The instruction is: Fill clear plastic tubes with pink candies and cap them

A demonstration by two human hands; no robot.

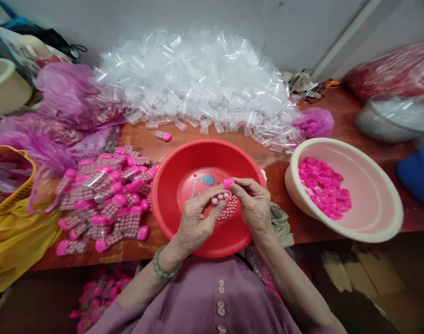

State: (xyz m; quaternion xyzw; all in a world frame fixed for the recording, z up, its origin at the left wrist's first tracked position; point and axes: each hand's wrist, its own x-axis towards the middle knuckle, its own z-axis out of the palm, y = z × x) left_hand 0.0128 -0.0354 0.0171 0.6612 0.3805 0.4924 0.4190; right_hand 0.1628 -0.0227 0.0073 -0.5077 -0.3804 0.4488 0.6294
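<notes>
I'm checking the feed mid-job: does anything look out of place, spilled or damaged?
One thing: a capped bottle lies alone beyond the red basin, near the clear bottles but apart from the capped heap at left, so it looks stray. The loose beads visible are inside the basin; no damage stands out.

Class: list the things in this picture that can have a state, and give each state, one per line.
Left grip: closed around held container
Held container: uncapped, balls at its mouth
Right grip: closed on held cap
Held cap: not seated
Red basin: partly filled, loose balls
Cream basin: partly filled, pink caps
Heaped clear containers: uncapped
Piled containers: capped, ball-filled
</notes>
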